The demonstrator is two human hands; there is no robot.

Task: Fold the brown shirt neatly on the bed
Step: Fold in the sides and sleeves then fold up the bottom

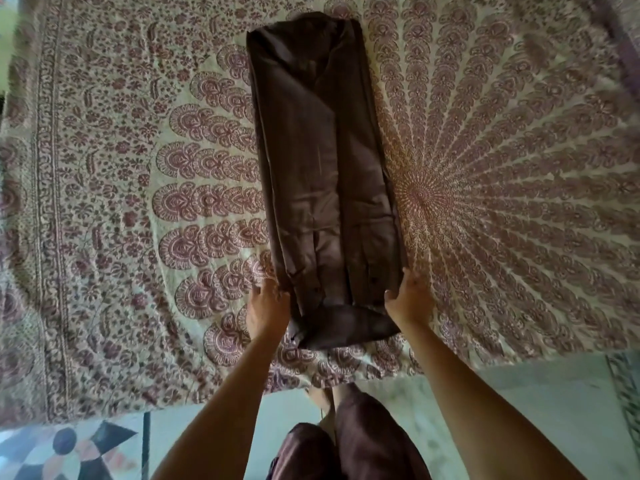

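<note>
The brown shirt lies on the bed as a long narrow strip. Its sides are already turned in over the middle, and it runs from just inside the near edge of the bed up toward the far edge, roughly midway between the left and right edges. At the near end a short band of cloth looks turned over on itself, though whether that is a started fold or only slack cloth is hard to tell. The left hand is at the strip's left side and the right hand at its right side, both close to the near end. The fingers of each hand curl onto the cloth edge, with the right thumb lying over the top, so both hands seem to hold the shirt by its sides rather than rest flat on it. The lengthwise folding appears finished, and the step in hand looks like the crosswise fold that brings the near end up over the body of the shirt. That move calls for lifting both sides together and level. The end should be carried straight toward the far edge of the bed so the turned-in panels do not slide apart, then laid square and pressed flat.
</note>
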